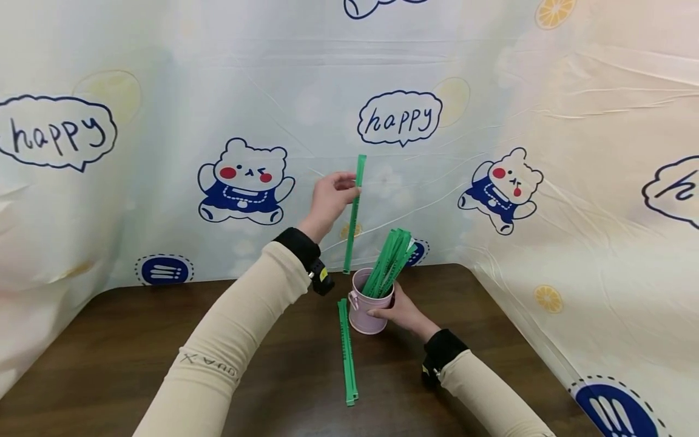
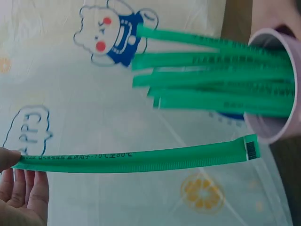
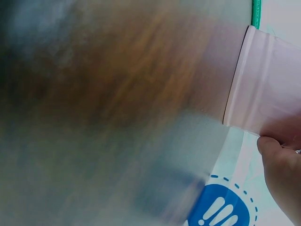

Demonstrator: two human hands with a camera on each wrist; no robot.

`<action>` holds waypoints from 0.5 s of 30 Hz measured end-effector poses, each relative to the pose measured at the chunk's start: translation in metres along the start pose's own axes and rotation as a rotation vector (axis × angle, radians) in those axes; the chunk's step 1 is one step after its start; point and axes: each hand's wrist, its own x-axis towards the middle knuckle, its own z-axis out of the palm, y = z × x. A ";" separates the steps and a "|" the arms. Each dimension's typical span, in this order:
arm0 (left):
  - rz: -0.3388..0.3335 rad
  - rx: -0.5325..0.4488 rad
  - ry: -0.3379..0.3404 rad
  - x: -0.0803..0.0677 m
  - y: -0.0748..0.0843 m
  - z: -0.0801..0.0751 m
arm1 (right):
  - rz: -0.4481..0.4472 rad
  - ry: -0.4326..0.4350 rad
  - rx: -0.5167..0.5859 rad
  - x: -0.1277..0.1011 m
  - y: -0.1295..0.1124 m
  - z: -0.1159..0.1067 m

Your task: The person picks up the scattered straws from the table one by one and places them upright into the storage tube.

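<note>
My left hand (image 1: 330, 197) is raised above the far part of the table, its thumb and fingers pinching a green paper-wrapped straw (image 1: 352, 233) near the upper end. That straw hangs almost upright, its lower end a little above and left of a small pink bucket (image 1: 360, 315). The left wrist view shows print along the wrapper. Several more wrapped straws (image 1: 389, 264) lean to the right inside the bucket. Around the bucket's right side, my right hand (image 1: 406, 312) grips it; in the right wrist view the thumb (image 3: 270, 146) lies on its wall.
A few green wrapped straws (image 1: 347, 358) lie in a narrow pile on the brown wooden table (image 1: 295, 376), left of the bucket and nearer to me. Behind the table hangs a pale curtain (image 1: 306, 91) printed with bears and words.
</note>
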 end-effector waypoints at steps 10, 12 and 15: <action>0.010 -0.039 -0.103 -0.009 -0.025 0.028 | 0.020 0.001 0.004 0.003 0.000 -0.001; -0.004 -0.046 -0.114 -0.011 -0.034 0.033 | 0.016 0.000 -0.001 0.004 0.000 -0.001; -0.024 -0.034 -0.126 -0.016 -0.047 0.040 | 0.018 0.003 0.003 0.004 0.001 -0.001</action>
